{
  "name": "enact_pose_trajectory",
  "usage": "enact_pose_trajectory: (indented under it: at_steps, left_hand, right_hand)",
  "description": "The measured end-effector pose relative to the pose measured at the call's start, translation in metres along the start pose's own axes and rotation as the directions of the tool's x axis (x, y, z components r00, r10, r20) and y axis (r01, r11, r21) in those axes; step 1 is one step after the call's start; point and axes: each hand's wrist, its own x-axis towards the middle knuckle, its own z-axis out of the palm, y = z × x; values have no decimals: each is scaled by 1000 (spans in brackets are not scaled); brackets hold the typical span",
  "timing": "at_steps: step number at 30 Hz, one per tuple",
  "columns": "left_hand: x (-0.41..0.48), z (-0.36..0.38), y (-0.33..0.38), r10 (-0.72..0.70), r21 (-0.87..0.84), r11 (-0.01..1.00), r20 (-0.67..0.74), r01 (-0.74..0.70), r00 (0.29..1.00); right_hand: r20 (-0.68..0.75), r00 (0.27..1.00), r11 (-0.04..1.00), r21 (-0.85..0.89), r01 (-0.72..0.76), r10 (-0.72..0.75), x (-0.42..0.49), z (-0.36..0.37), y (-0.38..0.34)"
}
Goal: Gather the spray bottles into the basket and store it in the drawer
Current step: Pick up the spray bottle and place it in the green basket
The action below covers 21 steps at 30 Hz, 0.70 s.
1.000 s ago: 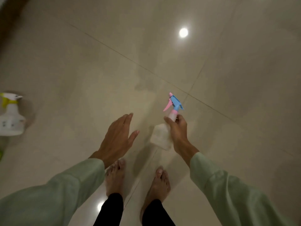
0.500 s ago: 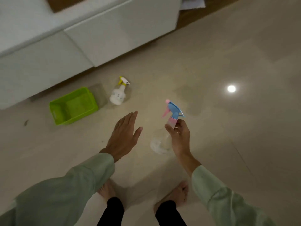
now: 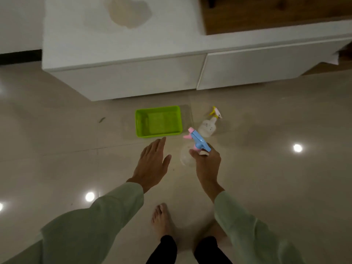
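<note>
My right hand [image 3: 206,164] grips the neck of a clear spray bottle with a blue and pink trigger head [image 3: 198,141], held above the floor. An empty green basket [image 3: 140,121] sits on the floor just beyond my hands. To its right stands a second clear spray bottle with a yellow and pink head [image 3: 207,126]. My left hand [image 3: 152,162] is flat, fingers apart, holding nothing, just short of the basket's near edge. Behind the basket is a low white cabinet with two shut drawer fronts [image 3: 266,67].
The floor is glossy beige tile with bright light reflections. My bare feet [image 3: 162,218] stand below my hands. A wooden surface [image 3: 276,14] lies behind the cabinet top at the upper right. A small dark speck [image 3: 102,120] lies left of the basket.
My view has swung round to face the cabinet; the basket and the second bottle now lie straight ahead and closer. My right hand keeps its hold on the blue-headed bottle.
</note>
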Motion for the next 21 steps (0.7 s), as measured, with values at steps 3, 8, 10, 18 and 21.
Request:
enact_pose_trajectory:
  at_steps: [3,8,10,18,21]
  left_hand:
    - [19,-17,-23,-44,-2,999,-11,44,999]
    - [60,-29,-40,-96,-19,995,-11,96,995]
    - [79,-31,-43,-117,-19,993,-22,117,993]
    - [163,-17,-69,-178,-62,983,-34,176,983]
    - [190,1,-91,-189,-53,981,3,189,982]
  right_hand:
    - [21,999,999,-15,44,-44,19,35,-14]
    - [74,990,990,-65,125,-121,61,67,-24]
    - [96,984,983,-89,161,-153,78,74,-26]
    - [152,951,925,-236,299,-268,152,123,-7]
    - [178,938,891,-299,341,-299,177,155,12]
